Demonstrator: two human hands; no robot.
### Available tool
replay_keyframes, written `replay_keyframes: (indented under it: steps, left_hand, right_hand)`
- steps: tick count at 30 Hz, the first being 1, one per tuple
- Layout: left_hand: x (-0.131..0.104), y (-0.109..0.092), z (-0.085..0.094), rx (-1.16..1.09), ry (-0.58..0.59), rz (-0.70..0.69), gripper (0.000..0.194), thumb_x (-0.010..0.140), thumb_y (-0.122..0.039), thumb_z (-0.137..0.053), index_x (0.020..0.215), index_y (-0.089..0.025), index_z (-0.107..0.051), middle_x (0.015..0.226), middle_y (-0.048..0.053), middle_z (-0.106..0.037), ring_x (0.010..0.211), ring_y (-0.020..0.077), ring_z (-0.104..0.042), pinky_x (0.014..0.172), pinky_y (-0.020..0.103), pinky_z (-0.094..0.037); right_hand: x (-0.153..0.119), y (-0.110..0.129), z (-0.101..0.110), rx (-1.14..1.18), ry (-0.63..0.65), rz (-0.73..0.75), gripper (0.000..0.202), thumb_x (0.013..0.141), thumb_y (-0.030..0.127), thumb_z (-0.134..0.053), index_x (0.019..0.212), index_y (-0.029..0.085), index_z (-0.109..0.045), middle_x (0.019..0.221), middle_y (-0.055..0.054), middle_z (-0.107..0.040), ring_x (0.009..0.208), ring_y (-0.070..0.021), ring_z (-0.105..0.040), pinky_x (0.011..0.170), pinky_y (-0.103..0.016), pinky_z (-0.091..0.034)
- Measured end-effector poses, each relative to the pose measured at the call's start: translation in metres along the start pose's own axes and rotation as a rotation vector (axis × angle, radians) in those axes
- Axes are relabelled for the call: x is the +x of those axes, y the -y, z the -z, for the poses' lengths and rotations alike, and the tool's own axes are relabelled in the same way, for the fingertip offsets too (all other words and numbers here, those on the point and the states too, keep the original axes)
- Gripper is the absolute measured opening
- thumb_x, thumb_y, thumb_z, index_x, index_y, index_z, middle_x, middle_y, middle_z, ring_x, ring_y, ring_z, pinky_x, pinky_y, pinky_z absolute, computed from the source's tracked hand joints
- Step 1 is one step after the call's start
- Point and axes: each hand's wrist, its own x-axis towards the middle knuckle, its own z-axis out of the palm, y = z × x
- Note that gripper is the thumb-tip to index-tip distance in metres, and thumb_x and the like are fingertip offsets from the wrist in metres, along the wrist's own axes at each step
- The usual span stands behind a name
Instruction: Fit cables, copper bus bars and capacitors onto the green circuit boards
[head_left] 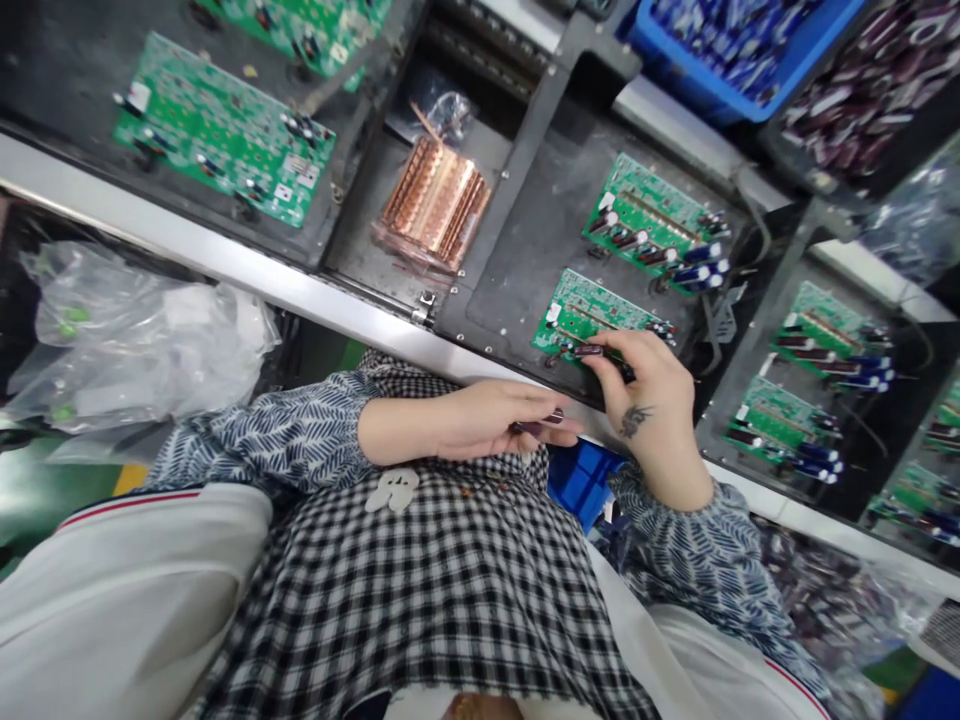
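Observation:
My right hand (649,385) pinches a dark maroon capacitor (589,351) at the lower edge of a green circuit board (581,305). Whether its leads sit in the board's holes I cannot tell. Just in front of the tray, my left hand (510,415) is half curled around a few more maroon capacitors (536,425). Above that board, in the same black tray (517,270), lies a second board (652,222) with several maroon and blue capacitors standing along its edge.
Copper-coloured strips (435,205) fill a bay to the left. Further left lie boards (225,130) in another tray. A blue bin (750,60) of blue capacitors and a heap of maroon ones (874,90) stand at upper right. Plastic bags (142,340) hang at left.

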Motion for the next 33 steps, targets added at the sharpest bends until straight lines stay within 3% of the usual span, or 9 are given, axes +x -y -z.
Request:
replay_keyframes:
  steps: [7, 10, 13, 19, 26, 33]
  left_hand:
    - [0.007, 0.002, 0.011, 0.024, 0.153, -0.056, 0.037, 0.105, -0.025, -0.039, 0.088, -0.005, -0.065, 0.094, 0.019, -0.072, 0.063, 0.0056, -0.061, 0.04, 0.007, -0.025]
    - [0.008, 0.004, 0.008, 0.003, 0.116, -0.053, 0.04, 0.105, -0.031, -0.039, 0.084, -0.006, -0.063, 0.083, 0.014, -0.069, 0.06, 0.0042, -0.056, 0.042, 0.007, -0.027]
    - [0.007, 0.005, 0.006, -0.061, 0.057, -0.061, 0.039, 0.103, -0.034, -0.044, 0.078, -0.008, -0.058, 0.071, 0.003, -0.058, 0.054, 0.0017, -0.048, 0.043, 0.007, -0.028]
    - [0.009, 0.007, 0.013, -0.191, 0.101, -0.072, 0.035, 0.103, -0.031, -0.045, 0.08, -0.007, -0.059, 0.075, 0.003, -0.053, 0.056, 0.0005, -0.046, 0.044, 0.007, -0.026]
    - [0.004, 0.002, 0.016, -0.184, 0.09, -0.079, 0.032, 0.103, -0.024, -0.046, 0.082, -0.005, -0.062, 0.078, 0.004, -0.056, 0.056, -0.0001, -0.045, 0.044, 0.008, -0.025]
    - [0.001, 0.001, 0.017, -0.213, 0.078, -0.084, 0.029, 0.103, -0.022, -0.047, 0.082, -0.005, -0.059, 0.08, 0.004, -0.057, 0.055, -0.0007, -0.045, 0.043, 0.007, -0.025]
  right_hand:
    - [-0.002, 0.002, 0.001, -0.053, 0.017, 0.006, 0.012, 0.095, 0.028, -0.058, 0.103, 0.026, -0.067, 0.101, -0.005, -0.073, 0.096, -0.0243, -0.069, 0.085, -0.04, -0.055]
    - [-0.002, 0.002, 0.0, -0.091, 0.002, 0.024, 0.012, 0.095, 0.027, -0.059, 0.102, 0.024, -0.067, 0.1, -0.005, -0.074, 0.096, -0.0239, -0.069, 0.086, -0.039, -0.055]
    - [-0.004, 0.002, 0.0, -0.144, -0.006, 0.099, 0.012, 0.094, 0.027, -0.061, 0.103, 0.023, -0.068, 0.104, -0.006, -0.074, 0.099, -0.0235, -0.069, 0.089, -0.039, -0.053]
    - [-0.01, 0.01, -0.005, -0.275, -0.07, 0.152, 0.018, 0.096, 0.027, -0.06, 0.112, 0.023, -0.067, 0.106, -0.008, -0.074, 0.102, -0.0244, -0.069, 0.088, -0.041, -0.05]
    - [-0.002, 0.003, 0.003, -0.219, 0.011, 0.172, 0.014, 0.094, 0.029, -0.063, 0.106, 0.023, -0.067, 0.104, -0.006, -0.075, 0.099, -0.0238, -0.07, 0.086, -0.039, -0.051]
    - [-0.003, 0.006, 0.003, -0.216, -0.033, 0.184, 0.012, 0.092, 0.026, -0.065, 0.104, 0.023, -0.066, 0.101, -0.005, -0.075, 0.096, -0.0228, -0.071, 0.084, -0.038, -0.052]
